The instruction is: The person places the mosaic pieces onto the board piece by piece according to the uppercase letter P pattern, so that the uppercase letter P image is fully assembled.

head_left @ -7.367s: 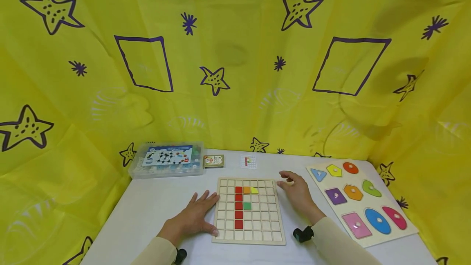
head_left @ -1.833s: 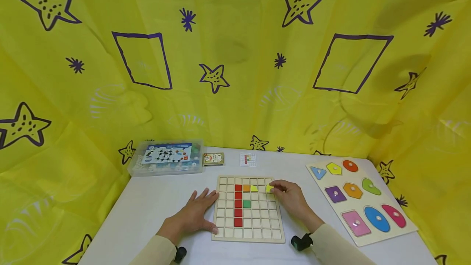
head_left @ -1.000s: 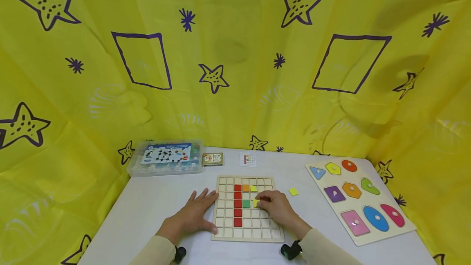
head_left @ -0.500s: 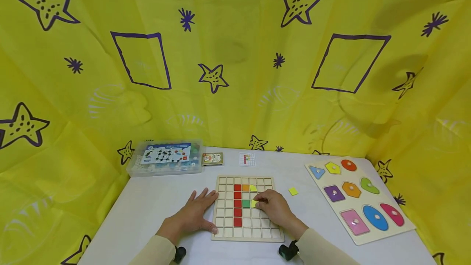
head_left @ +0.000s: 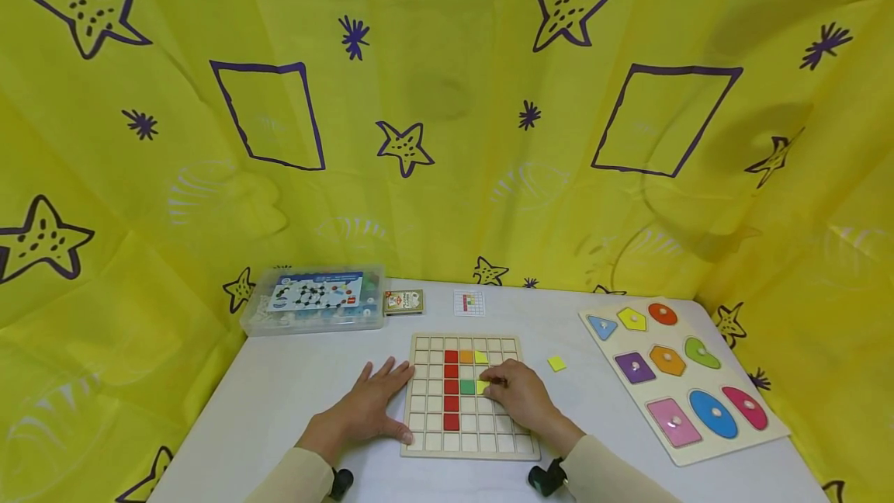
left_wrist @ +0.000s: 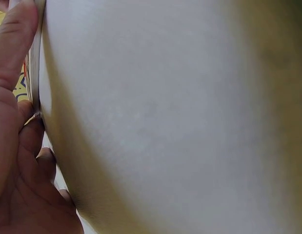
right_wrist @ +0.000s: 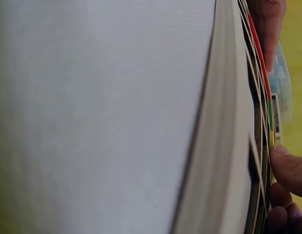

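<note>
A wooden grid board (head_left: 471, 442) lies on the white table. On it, a column of red square tiles (head_left: 452, 387) stands beside an orange tile (head_left: 466, 357), a yellow tile (head_left: 481, 357) and a green tile (head_left: 467, 386). My right hand (head_left: 522, 398) pinches a second yellow tile (head_left: 482, 388) at the cell right of the green one; its fingers partly cover that tile. With fingers spread, my left hand (head_left: 370, 411) rests against the board's left edge. In the right wrist view, the right thumb (right_wrist: 290, 168) meets the board's surface.
A loose yellow tile (head_left: 556, 363) lies right of the board. Behind the board is a small pattern card (head_left: 469, 303), with a card box (head_left: 403, 302) and a clear plastic case (head_left: 314, 320) to its left. A shape puzzle board (head_left: 680, 383) covers the right side.
My right hand has brought a yellow tile from the board's upper right to the cell beside the green tile. Another yellow tile now lies on the table. The left hand stays put.
</note>
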Available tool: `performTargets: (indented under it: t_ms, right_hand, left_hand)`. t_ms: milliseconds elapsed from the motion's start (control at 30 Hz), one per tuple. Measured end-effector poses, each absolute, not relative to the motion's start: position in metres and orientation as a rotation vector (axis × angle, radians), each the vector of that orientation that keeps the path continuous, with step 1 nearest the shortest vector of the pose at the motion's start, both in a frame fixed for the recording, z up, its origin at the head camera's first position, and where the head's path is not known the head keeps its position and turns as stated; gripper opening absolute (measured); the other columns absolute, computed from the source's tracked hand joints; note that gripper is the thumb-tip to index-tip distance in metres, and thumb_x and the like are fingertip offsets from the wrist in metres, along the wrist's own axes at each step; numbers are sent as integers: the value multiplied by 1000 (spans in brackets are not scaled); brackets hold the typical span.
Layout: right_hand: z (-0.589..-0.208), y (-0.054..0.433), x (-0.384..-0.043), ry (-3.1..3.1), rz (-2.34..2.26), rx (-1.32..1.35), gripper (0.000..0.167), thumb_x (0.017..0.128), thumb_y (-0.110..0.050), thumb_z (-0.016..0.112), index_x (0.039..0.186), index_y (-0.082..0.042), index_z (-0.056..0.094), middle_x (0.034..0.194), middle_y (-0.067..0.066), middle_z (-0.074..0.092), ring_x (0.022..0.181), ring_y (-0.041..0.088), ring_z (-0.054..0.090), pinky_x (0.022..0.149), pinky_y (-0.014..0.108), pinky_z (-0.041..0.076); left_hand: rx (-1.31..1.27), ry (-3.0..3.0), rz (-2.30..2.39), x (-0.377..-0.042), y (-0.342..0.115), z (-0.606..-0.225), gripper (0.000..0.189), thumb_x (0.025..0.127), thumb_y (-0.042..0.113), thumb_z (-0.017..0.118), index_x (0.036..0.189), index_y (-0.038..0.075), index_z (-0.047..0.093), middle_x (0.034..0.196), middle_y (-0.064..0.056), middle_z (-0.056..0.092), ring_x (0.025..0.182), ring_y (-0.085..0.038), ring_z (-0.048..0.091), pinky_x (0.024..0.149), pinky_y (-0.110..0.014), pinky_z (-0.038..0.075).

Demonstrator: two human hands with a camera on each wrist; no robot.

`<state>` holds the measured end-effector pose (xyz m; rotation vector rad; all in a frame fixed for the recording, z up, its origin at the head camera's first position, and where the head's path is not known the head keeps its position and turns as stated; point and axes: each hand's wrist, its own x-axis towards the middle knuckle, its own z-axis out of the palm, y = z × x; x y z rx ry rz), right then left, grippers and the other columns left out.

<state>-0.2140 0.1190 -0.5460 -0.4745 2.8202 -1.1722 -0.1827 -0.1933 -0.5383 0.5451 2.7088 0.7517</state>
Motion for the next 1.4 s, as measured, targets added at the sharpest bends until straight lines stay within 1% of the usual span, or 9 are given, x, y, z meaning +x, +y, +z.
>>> performTargets:
  t_ms: [367, 633, 800, 933, 1167, 1267, 1400]
  right_hand:
    - [-545, 116, -210, 2765, -1364, -346, 20, 88, -8, 83, 108, -13, 80, 95, -4, 68, 84, 10, 57, 76, 26, 51]
    - [-543, 123, -213, 2670, -1527, -236, 21, 91, -8, 80, 112, -12, 79, 96, -1, 66, 85, 14, 55, 73, 23, 49]
    - [-540, 142, -220, 2682, -1590, -151, 22, 93, -8, 78, 115, -11, 79, 102, 3, 68, 88, 16, 54, 71, 22, 47]
    - [-537, 165, -227, 2753, -1565, -95, 26, 93, -7, 78, 119, -8, 78, 107, 8, 71, 93, 18, 57, 72, 22, 49]
    - [-541, 206, -237, 2835, -1468, -5, 31, 96, -8, 76, 127, -6, 75, 120, 12, 75, 104, 21, 60, 82, 22, 51]
    - [-543, 217, -240, 2858, -1427, 19, 33, 95, -7, 75, 128, -4, 74, 120, 14, 75, 104, 22, 62, 82, 22, 51]
    - [-545, 222, -242, 2887, -1373, 4, 35, 93, -4, 74, 128, 0, 72, 118, 17, 75, 102, 24, 64, 80, 24, 53]
  left_hand:
    - [531, 2704, 760, -182, -192, -535, 117, 69, 54, 92, 163, 8, 39, 171, -12, 36, 163, -40, 19, 131, -66, 5]
    - [535, 2708, 773, -182, -193, -534, 118, 69, 54, 92, 163, 7, 39, 170, -13, 37, 162, -41, 20, 131, -66, 5]
    - [533, 2708, 768, -182, -193, -536, 118, 69, 55, 92, 163, 8, 39, 171, -11, 37, 162, -40, 20, 131, -66, 5]
    - [539, 2711, 763, -182, -194, -537, 118, 69, 55, 92, 163, 8, 39, 171, -12, 37, 162, -41, 20, 131, -66, 5]
    - [540, 2710, 764, -182, -194, -539, 118, 70, 57, 91, 164, 9, 38, 171, -11, 36, 163, -40, 19, 131, -66, 5]
    - [547, 2717, 762, -182, -194, -540, 118, 69, 57, 91, 163, 8, 39, 171, -11, 37, 162, -40, 20, 131, -66, 6]
    - [557, 2717, 766, -182, -194, -540, 118, 69, 56, 91, 163, 8, 39, 170, -11, 37, 162, -41, 20, 131, -66, 6]
